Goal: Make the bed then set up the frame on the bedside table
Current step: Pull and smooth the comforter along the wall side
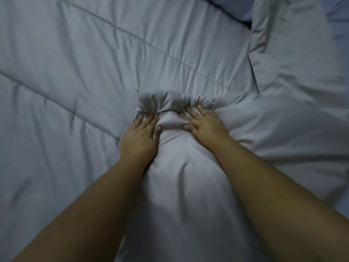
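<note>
Bed-making step in hand: both hands press a bunched ridge of the comforter.

The left hand [140, 134] lies flat, grip released, fingertips against the gathered fold [170, 103]; the right hand [204, 122] likewise open-palmed beside it; the grey quilted comforter [75, 59] covers the bed, creased, a pillow [302, 53] at far right; next, likely pushing the ridge outward to flatten it; no frame in view.

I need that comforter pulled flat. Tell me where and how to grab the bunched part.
Grip the bunched ridge of the comforter from the near side, where the left hand and right hand already press flat. The raised gathered fold lets curled fingers pinch it.
</note>
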The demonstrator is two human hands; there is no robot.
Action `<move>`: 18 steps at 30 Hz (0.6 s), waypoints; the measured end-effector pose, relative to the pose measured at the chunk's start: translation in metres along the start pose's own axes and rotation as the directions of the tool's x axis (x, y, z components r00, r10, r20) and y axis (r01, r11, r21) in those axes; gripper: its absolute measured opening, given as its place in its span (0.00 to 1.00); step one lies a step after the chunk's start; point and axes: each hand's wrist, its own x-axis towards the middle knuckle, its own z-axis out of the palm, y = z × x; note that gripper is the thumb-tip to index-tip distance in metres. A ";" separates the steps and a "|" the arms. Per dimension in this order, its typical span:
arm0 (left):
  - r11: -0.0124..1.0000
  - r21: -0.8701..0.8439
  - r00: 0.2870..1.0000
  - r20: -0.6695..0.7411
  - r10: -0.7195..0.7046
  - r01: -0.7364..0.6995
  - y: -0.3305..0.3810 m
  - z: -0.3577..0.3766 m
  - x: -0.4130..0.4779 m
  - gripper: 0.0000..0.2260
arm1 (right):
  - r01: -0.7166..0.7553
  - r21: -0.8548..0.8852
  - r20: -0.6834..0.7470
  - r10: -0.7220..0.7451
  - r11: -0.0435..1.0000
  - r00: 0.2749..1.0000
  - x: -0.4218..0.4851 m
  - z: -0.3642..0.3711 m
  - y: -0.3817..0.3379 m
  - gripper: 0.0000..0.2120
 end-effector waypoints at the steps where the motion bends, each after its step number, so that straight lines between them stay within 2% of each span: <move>1: 1.000 -0.005 1.000 0.023 -0.016 0.016 0.005 -0.001 -0.015 0.21 | 0.006 0.011 0.018 -0.006 1.000 1.000 -0.014 0.002 -0.002 0.23; 6: 0.990 -0.100 0.987 0.139 -0.081 0.095 0.041 -0.001 -0.082 0.21 | 0.018 0.088 0.113 -0.028 0.996 0.993 -0.091 -0.001 -0.001 0.23; 10: 0.956 -0.214 0.958 0.248 -0.145 0.200 0.101 -0.012 -0.138 0.21 | -0.094 0.165 0.195 0.061 0.982 0.979 -0.161 -0.027 0.020 0.21; 13: 0.938 -0.253 0.946 0.282 -0.163 0.237 0.151 -0.020 -0.182 0.21 | -0.123 0.126 0.272 0.085 0.984 0.958 -0.216 -0.051 0.040 0.20; 18: 0.894 -0.353 0.926 0.345 -0.151 0.277 0.226 -0.026 -0.256 0.21 | -0.088 0.000 0.329 0.083 0.996 0.941 -0.307 -0.083 0.069 0.17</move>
